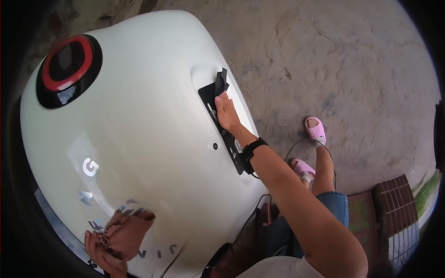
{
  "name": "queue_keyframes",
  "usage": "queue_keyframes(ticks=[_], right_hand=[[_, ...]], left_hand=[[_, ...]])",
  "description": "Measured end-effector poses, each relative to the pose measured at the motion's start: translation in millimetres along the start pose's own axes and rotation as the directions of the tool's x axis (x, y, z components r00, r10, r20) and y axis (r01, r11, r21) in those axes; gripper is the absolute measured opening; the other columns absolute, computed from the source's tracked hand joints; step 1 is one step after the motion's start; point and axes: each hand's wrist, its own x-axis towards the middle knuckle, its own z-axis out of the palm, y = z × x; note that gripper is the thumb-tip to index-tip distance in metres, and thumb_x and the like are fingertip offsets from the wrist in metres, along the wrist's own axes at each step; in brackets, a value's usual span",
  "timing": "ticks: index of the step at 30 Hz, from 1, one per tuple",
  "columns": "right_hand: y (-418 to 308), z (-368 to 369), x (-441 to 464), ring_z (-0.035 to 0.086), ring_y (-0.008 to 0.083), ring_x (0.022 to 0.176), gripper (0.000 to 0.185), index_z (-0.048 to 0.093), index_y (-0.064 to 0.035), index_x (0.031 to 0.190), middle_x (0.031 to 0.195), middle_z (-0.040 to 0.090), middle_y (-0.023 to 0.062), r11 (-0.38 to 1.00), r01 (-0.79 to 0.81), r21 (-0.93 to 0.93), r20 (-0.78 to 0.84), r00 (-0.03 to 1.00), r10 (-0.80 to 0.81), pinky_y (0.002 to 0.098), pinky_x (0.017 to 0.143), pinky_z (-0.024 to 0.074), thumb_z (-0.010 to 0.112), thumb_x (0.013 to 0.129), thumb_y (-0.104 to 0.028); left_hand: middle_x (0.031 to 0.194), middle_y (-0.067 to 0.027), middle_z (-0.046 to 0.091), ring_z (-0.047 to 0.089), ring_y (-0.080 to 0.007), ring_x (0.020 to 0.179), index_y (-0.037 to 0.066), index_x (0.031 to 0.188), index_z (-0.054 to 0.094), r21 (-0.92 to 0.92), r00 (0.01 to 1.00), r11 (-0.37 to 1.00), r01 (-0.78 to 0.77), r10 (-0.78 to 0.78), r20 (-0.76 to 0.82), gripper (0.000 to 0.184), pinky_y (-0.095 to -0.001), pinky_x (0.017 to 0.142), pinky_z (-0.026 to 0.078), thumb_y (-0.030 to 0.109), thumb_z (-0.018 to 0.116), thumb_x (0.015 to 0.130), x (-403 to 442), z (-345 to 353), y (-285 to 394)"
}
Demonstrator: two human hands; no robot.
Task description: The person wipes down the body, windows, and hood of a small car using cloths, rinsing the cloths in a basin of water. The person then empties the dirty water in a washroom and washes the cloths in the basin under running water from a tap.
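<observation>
My left hand (103,252) is at the lower left, its fingers closed on a bunched brown cloth (129,235). The cloth lies against the white car's body (153,116), over part of a row of silver letters (91,167). My right hand (226,113), with a black band on the wrist, reaches up to the black plate holder (220,125) in the car's recess. Between its fingertips sticks up a thin, dark grey folded piece (221,81), whose material I cannot make out. The hand covers the middle part of the holder.
A round tail lamp (67,67) with a red ring sits at the upper left of the car. Cracked concrete floor (343,69) stretches to the right. My feet in pink slippers (316,129) stand beside the car, near a thin dark cable (289,150).
</observation>
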Motion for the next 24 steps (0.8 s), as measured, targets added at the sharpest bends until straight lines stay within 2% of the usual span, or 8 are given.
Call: queue_keyframes(ticks=[5,6,8,10,16,19,21,24], right_hand=[[28,-4,-44,0.035,0.0392,0.125,0.055,0.043,0.0030,0.128,0.130,0.044,0.0235,0.996,-0.083,0.028,0.077,0.994,0.081,0.0465,0.111,0.0184,0.019,0.101,-0.039],[-3,-18,-36,0.033,0.0377,0.129,0.059,0.044,0.0048,0.126,0.130,0.043,0.0252,0.958,-0.133,0.254,0.134,0.986,0.101,0.0433,0.113,0.0157,0.017,0.100,-0.041],[-58,-26,-5,0.019,0.0340,0.139,0.071,0.035,0.0096,0.134,0.144,0.029,0.0258,0.990,0.012,0.143,0.222,0.974,-0.044,0.0391,0.116,0.0079,0.011,0.099,-0.047],[-65,5,48,0.017,0.0339,0.139,0.071,0.037,0.0102,0.132,0.143,0.028,0.0260,0.955,0.277,0.104,0.090,0.954,-0.287,0.0392,0.116,0.0072,0.012,0.099,-0.048],[28,-16,41,0.016,0.0314,0.140,0.064,0.029,0.0063,0.138,0.146,0.027,0.0213,0.976,0.066,-0.207,0.174,0.984,-0.030,0.0396,0.116,0.0096,0.019,0.100,-0.043],[79,-10,-30,0.017,0.0349,0.139,0.065,0.027,0.0081,0.138,0.144,0.027,0.0263,0.990,-0.024,-0.140,0.125,0.991,0.042,0.0400,0.116,0.0098,0.019,0.100,-0.043],[117,-4,-96,0.016,0.0414,0.138,0.065,0.028,0.0096,0.137,0.143,0.026,0.0303,0.975,-0.207,-0.085,0.211,0.952,0.220,0.0405,0.116,0.0088,0.018,0.100,-0.043],[149,4,-195,0.019,0.0416,0.136,0.066,0.032,0.0101,0.134,0.139,0.032,0.0310,0.965,-0.263,-0.005,0.145,0.954,0.261,0.0403,0.115,0.0095,0.016,0.100,-0.044]], left_hand=[[0.127,-0.0250,0.048,0.041,-0.0454,0.122,-0.004,0.105,0.046,0.015,1.000,1.000,0.006,-0.006,0.020,0.043,-0.0543,0.099,0.034,0.034,0.028,0.099,-1,-3,-1],[0.129,-0.0233,0.046,0.040,-0.0448,0.123,-0.004,0.110,0.045,0.004,0.999,0.999,0.032,-0.032,0.019,0.048,-0.0535,0.101,0.033,0.041,0.030,0.099,-6,0,-4],[0.129,-0.0232,0.047,0.041,-0.0442,0.123,-0.003,0.114,0.046,0.014,1.000,1.000,-0.008,0.008,0.027,0.044,-0.0531,0.100,0.033,0.036,0.031,0.100,8,-6,6],[0.088,-0.0210,0.063,0.058,-0.0389,0.091,-0.005,0.091,0.061,0.061,0.990,0.990,-0.125,0.129,-0.062,0.012,-0.0467,0.078,0.051,0.005,0.055,0.088,31,-9,22],[0.115,-0.0287,0.051,0.055,-0.0442,0.102,-0.005,0.118,0.043,0.124,0.993,0.986,-0.115,0.115,0.007,0.034,-0.0540,0.085,0.049,0.021,0.047,0.096,19,-8,14],[0.109,-0.0288,0.052,0.057,-0.0417,0.095,-0.006,0.117,0.045,0.186,0.954,0.937,-0.295,0.299,0.007,0.036,-0.0504,0.076,0.051,0.024,0.048,0.096,17,-9,6],[0.129,-0.0232,0.047,0.041,-0.0433,0.123,-0.003,0.118,0.048,0.078,0.999,0.996,0.039,-0.041,0.024,0.042,-0.0516,0.100,0.035,0.033,0.034,0.100,-2,-5,-1],[0.130,-0.0230,0.046,0.041,-0.0417,0.124,-0.004,0.124,0.046,0.152,0.997,0.986,-0.073,0.078,-0.022,0.043,-0.0492,0.100,0.037,0.030,0.036,0.100,-12,3,-22]])
